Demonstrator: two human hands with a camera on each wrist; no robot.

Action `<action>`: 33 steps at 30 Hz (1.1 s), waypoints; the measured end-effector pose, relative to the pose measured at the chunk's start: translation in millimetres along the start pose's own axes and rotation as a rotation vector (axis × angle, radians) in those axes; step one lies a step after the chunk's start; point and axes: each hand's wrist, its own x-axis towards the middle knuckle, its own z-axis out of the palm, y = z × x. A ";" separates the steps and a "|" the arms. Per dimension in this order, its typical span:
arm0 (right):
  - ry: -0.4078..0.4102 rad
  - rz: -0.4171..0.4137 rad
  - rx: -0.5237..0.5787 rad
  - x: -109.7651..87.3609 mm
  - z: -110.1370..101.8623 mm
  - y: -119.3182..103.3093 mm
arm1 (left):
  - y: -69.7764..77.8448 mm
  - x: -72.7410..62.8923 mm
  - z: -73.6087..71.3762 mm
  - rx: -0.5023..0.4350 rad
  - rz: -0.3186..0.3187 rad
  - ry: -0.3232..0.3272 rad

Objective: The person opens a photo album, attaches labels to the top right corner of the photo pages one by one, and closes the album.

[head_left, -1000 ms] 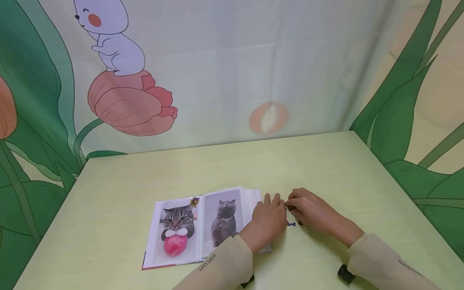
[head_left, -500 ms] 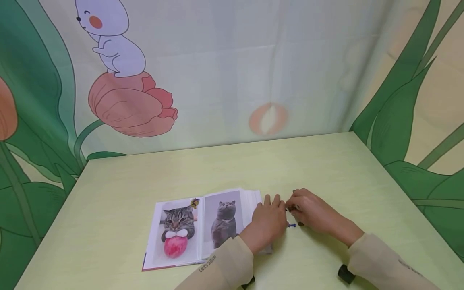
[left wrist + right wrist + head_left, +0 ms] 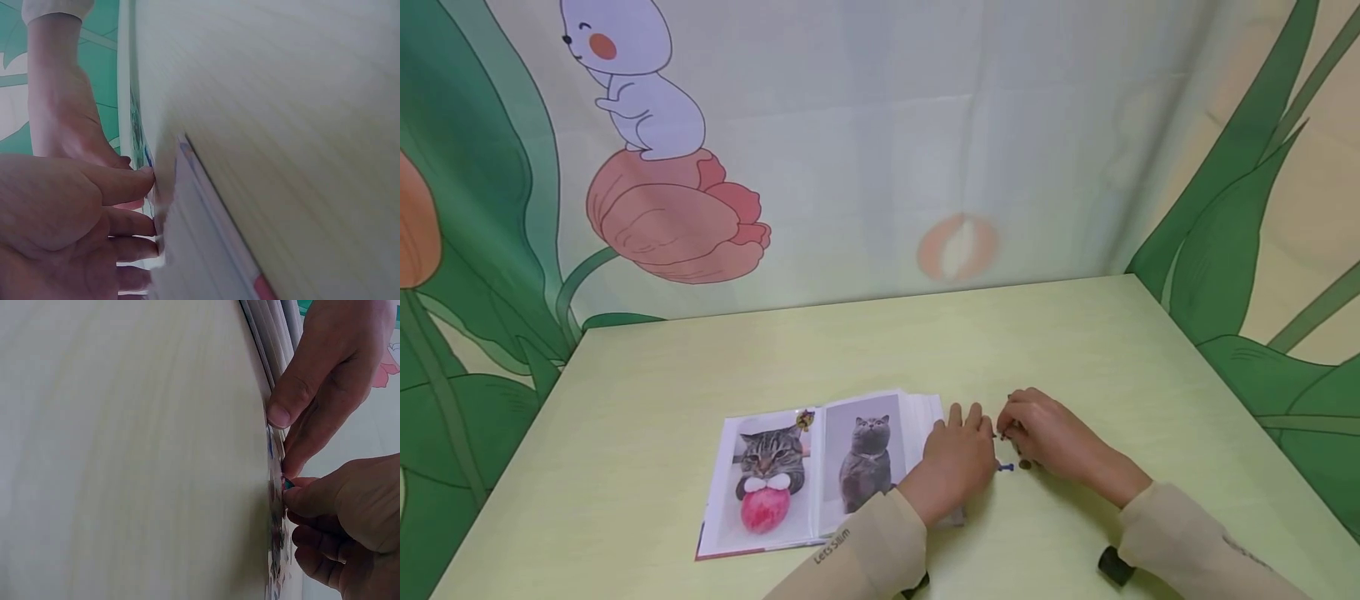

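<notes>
A photo album (image 3: pixel 711 508) lies open on the table, with a tabby cat picture (image 3: pixel 766 475) on its left side and a grey cat picture (image 3: pixel 863 467) on its right. Just right of it lies a thin sheet of stickers (image 3: pixel 274 544), largely hidden by the hands; a small blue figure (image 3: pixel 1006 467) shows between them. My left hand (image 3: pixel 958 454) rests with fairly straight fingers at the sheet's left side, over the album's right edge. Thumb and forefinger of my right hand (image 3: pixel 1048 433) pinch a small teal-edged sticker (image 3: pixel 288 484) at the sheet, close to the left fingertips.
A small round sticker (image 3: pixel 805 419) sits at the upper corner of the tabby page. Black wrist cameras (image 3: pixel 1116 567) hang under the sleeves. A printed curtain (image 3: pixel 850 167) with flowers and a white animal stands along the table's far edge (image 3: pixel 865 300).
My right fingertips have shifted slightly to the right, and a little more of the dark figures below them shows. My left hand and the album stay in place.
</notes>
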 end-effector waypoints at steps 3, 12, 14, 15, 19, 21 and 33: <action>0.008 0.014 0.003 -0.2 0.9 1.6 | 0.6 0.2 0.1 -0.003 -0.004 -0.012; -0.016 0.069 0.054 -1.4 -1.3 5.0 | 0.7 -0.6 -0.8 -0.011 -0.005 0.008; -0.024 0.082 0.062 -2.2 -2.2 6.0 | 0.3 -0.5 -1.1 -0.016 -0.005 0.014; -0.028 0.087 0.066 -2.5 -2.7 6.5 | 0.2 -0.8 -1.6 -0.018 -0.006 0.016; -0.038 0.098 0.083 -3.4 -4.0 9.0 | -0.8 -0.7 -1.9 -0.019 -0.003 0.012; -0.044 0.104 0.098 -3.8 -5.0 9.9 | -0.8 -0.2 -1.8 -0.021 -0.003 0.013; -0.035 0.143 0.184 -6.5 -10.9 14.1 | -1.5 -0.7 -1.5 -0.014 0.003 0.010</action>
